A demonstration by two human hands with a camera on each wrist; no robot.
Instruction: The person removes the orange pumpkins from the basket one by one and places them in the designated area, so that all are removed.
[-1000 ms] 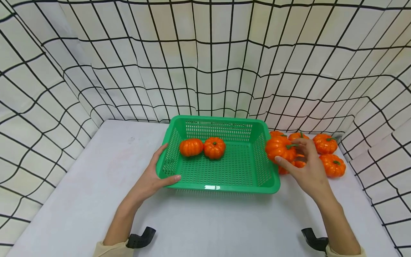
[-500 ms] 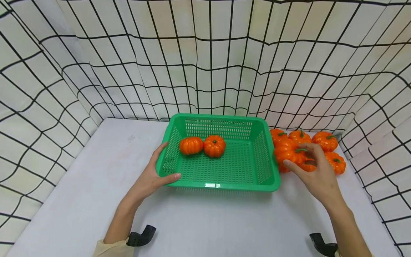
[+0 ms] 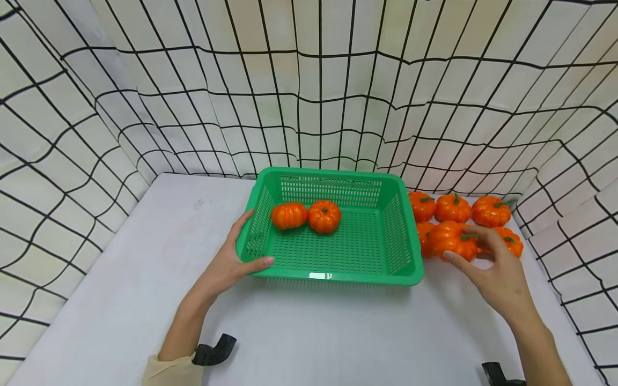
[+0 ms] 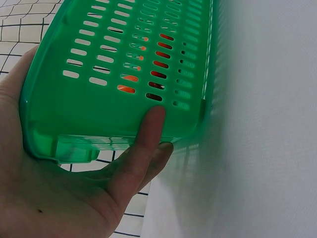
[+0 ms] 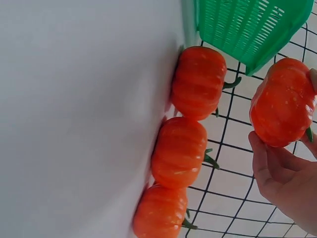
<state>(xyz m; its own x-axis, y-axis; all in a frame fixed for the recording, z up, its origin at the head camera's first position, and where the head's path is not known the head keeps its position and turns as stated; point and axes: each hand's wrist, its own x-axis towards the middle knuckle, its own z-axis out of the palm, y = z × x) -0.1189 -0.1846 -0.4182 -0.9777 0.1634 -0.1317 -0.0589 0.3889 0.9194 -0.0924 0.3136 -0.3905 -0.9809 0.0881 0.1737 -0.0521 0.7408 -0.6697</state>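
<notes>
Pumpkin [image 3: 453,240] moved right, away from basket [image 3: 333,277]; right hand [image 3: 502,279] pinches it, left hand [image 3: 230,262] grips basket corner.

Your pumpkin and your basket

You hold an orange ribbed pumpkin [image 3: 454,240] with a green stem, lifted beside the green slotted basket [image 3: 333,268]; the basket sits flat on the table, two pumpkins [image 3: 306,215] inside near its left back.

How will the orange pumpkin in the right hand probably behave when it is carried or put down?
The pumpkin probably is light: the right hand holds it with fingertips only. Its glossy, ribbed skin looks like hard plastic, perhaps slightly slippery. Being round, it may roll if set down on its side.
</notes>
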